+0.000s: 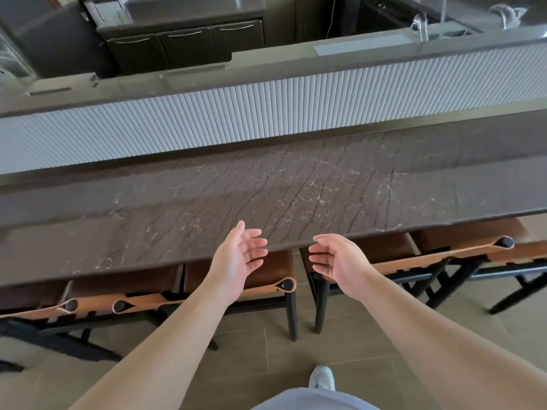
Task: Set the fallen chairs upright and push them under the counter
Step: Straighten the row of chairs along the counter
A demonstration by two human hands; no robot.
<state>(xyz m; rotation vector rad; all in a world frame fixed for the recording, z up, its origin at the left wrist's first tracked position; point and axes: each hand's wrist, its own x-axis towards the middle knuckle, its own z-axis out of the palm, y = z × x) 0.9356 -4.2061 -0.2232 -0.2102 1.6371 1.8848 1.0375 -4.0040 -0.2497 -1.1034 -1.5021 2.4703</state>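
Observation:
Several chairs with brown leather seats, tan strap backs and black frames stand upright, tucked under the long dark stone counter [266,196]. One chair [272,279] sits just below my left hand [239,255]. Another chair [393,261] is to the right of my right hand [334,258]. Further chairs stand at the left [118,294] and far right [479,241]. Both hands hover palms facing each other at the counter's front edge, fingers relaxed, holding nothing and touching no chair.
A ribbed white panel [266,113] rises behind the counter, with a dark kitchen cabinet [183,45] beyond. The floor [251,356] is beige tile. My white shoe [321,377] shows at the bottom. A pale fuzzy rug edge [17,350] lies at the lower left.

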